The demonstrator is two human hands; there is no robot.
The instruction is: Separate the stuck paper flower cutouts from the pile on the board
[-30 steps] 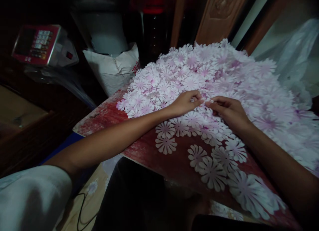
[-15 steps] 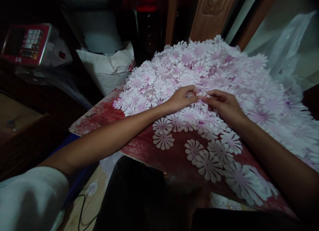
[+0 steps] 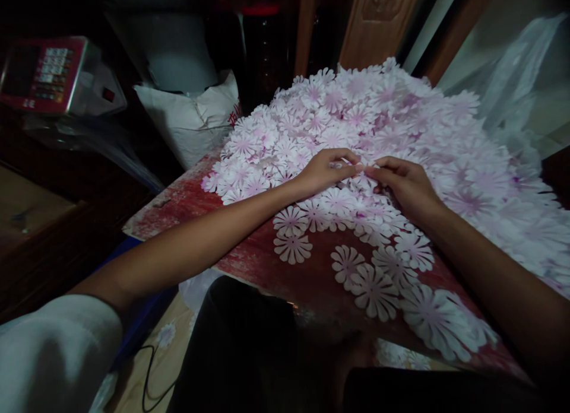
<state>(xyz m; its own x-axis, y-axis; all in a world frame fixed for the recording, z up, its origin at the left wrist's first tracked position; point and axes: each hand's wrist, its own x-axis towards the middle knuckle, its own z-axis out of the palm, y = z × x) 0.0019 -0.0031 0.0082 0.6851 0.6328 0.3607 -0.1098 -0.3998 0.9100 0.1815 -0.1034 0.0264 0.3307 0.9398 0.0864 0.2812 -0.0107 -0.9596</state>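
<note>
1. Left hand (image 3: 327,172) and right hand (image 3: 403,184) reach over the red-stained board (image 3: 178,214) from its near edge and meet above its middle, resting on the flowers.
2. Pale pink die-cut flowers (image 3: 356,116) form a broad, layered mound across the board's far and right parts, spilling past its right edge. Most of them lie heaped in this mound.
3. Only a small share lies apart: loose flowers (image 3: 374,291) sit singly or in short overlapping runs toward the board's near edge, with bare red surface between them and along the left corner.
4. Beyond the board's far-left corner, a digital scale (image 3: 44,72) sits on a dark shelf. A white sack (image 3: 191,119) stands just behind the far edge, and a clear plastic sheet (image 3: 512,86) hangs beyond the right side.
5. Just off the board's near-left edge, a white sleeve (image 3: 44,359) covers the left upper arm.
6. Below that edge, a stray flower (image 3: 166,334) lies on a beige surface near a black cable (image 3: 151,377).
7. Left fingers (image 3: 351,164) curl into a pinch, and right fingers (image 3: 378,167) pinch toward them, the tips almost touching. Whether a flower sits between them cannot be told.
</note>
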